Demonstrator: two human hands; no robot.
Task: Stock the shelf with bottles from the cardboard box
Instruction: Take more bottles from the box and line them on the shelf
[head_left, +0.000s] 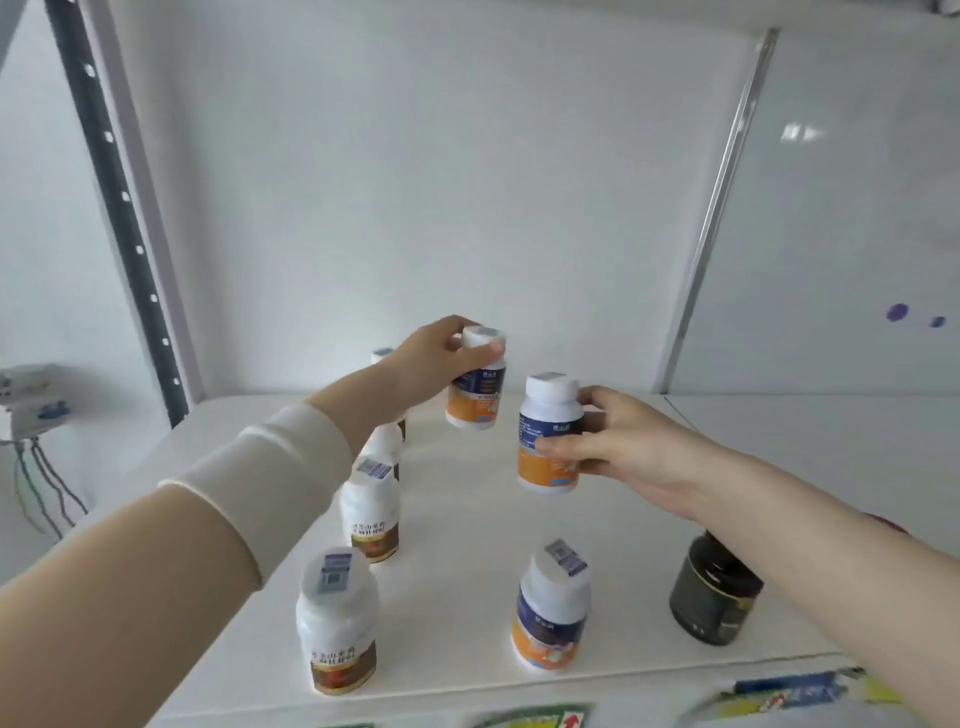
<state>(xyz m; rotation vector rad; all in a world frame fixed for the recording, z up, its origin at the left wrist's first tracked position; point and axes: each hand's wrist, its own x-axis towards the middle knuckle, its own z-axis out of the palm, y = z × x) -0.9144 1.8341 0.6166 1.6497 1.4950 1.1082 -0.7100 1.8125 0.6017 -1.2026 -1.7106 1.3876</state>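
My left hand grips the white cap of a blue-and-orange bottle and holds it in the air above the white shelf. To its right, my right hand grips a second blue-and-orange bottle round its body, also off the shelf. A third bottle of this kind stands upright near the shelf's front edge. The cardboard box is out of view.
A row of white bottles with brown labels runs back along the left, partly hidden by my left arm. A dark jar stands at front right under my right forearm. A black perforated upright frames the left side.
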